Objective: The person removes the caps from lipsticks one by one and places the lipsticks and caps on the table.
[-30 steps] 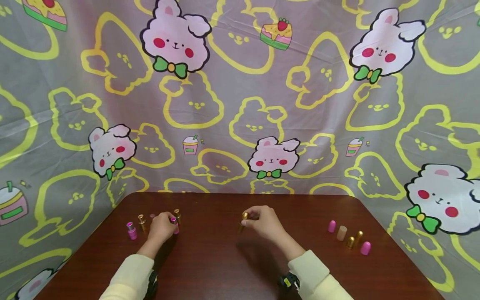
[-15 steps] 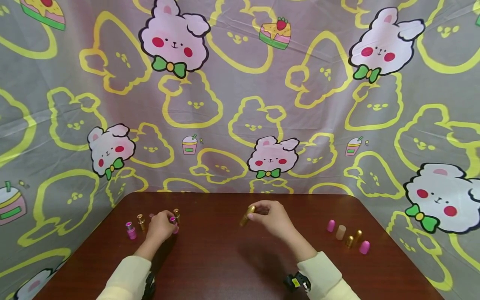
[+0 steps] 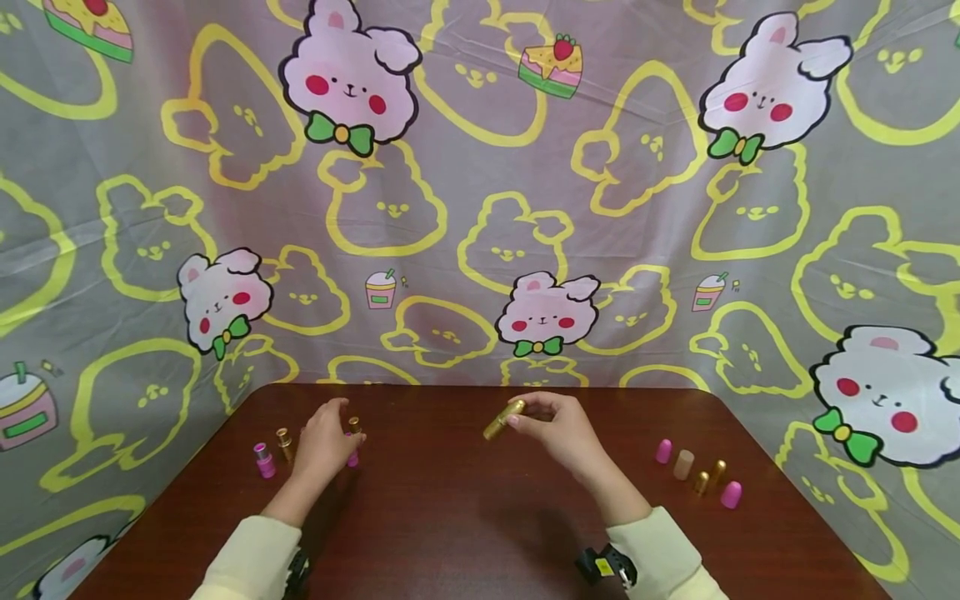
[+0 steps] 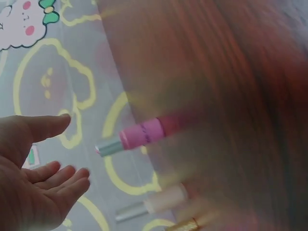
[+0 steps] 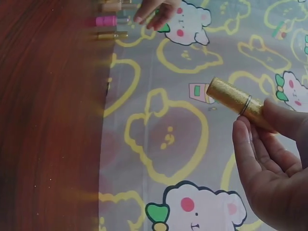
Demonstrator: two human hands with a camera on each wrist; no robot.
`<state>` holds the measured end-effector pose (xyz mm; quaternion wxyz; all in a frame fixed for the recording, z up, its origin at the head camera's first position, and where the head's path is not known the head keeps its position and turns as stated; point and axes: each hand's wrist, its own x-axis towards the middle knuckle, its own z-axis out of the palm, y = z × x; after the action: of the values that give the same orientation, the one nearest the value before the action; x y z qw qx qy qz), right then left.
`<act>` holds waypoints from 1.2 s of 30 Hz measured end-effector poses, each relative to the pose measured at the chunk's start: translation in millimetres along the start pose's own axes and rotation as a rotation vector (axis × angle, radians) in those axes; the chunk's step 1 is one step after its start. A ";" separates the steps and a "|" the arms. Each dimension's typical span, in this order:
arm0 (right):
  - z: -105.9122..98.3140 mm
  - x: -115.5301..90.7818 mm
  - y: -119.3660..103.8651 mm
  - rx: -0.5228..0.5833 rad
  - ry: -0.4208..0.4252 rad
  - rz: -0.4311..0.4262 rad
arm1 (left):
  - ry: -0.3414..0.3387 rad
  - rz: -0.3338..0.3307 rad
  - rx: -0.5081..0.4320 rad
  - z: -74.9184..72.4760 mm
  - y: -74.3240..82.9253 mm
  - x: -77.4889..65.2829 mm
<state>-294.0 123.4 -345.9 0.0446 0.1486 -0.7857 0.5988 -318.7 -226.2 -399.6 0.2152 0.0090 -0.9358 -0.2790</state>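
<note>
In the head view my right hand (image 3: 561, 432) holds a gold lipstick tube (image 3: 501, 422) tilted in the air over the middle of the table. The right wrist view has this lipstick (image 5: 233, 96) pinched between thumb and fingers, a thin ring around it. My left hand (image 3: 322, 440) is at the table's left side beside an uncapped pink lipstick (image 3: 352, 459), which it partly hides. Seen from the left wrist, thumb and fingers are spread, apart from the upright pink tube (image 4: 143, 133), with nothing between them. A pale tube (image 4: 166, 198) stands beyond it.
Another uncapped pink lipstick (image 3: 264, 461) and a gold one (image 3: 284, 444) stand left of my left hand; a further gold one (image 3: 355, 425) stands behind it. At the table's right are pink caps (image 3: 731, 495), a beige cap (image 3: 683, 465) and gold caps (image 3: 701, 483). A patterned curtain (image 3: 450, 208) hangs behind.
My right hand has lifted the gold lipstick and drawn it right, tilting it more. The left hand has let go of the pink lipstick, its fingers now spread above it.
</note>
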 end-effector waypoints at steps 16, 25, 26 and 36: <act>-3.5 2.5 -8.4 0.256 0.035 -0.013 | 0.156 0.299 -0.238 15.5 63.8 -5.0; 0.7 3.3 -15.4 0.430 0.068 -0.022 | 0.143 0.401 -0.494 35.3 99.7 -10.0; 1.1 3.4 -15.8 0.441 0.073 -0.019 | 0.126 0.392 -0.536 36.7 103.4 -11.1; 7.8 5.7 -21.0 0.583 0.121 0.007 | -0.055 0.286 -0.985 43.8 135.5 -16.3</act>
<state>-292.6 109.9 -327.2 0.0446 0.1165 -0.5771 0.8071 -307.8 -86.9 -367.7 0.2051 -0.2290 -0.6905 -0.6548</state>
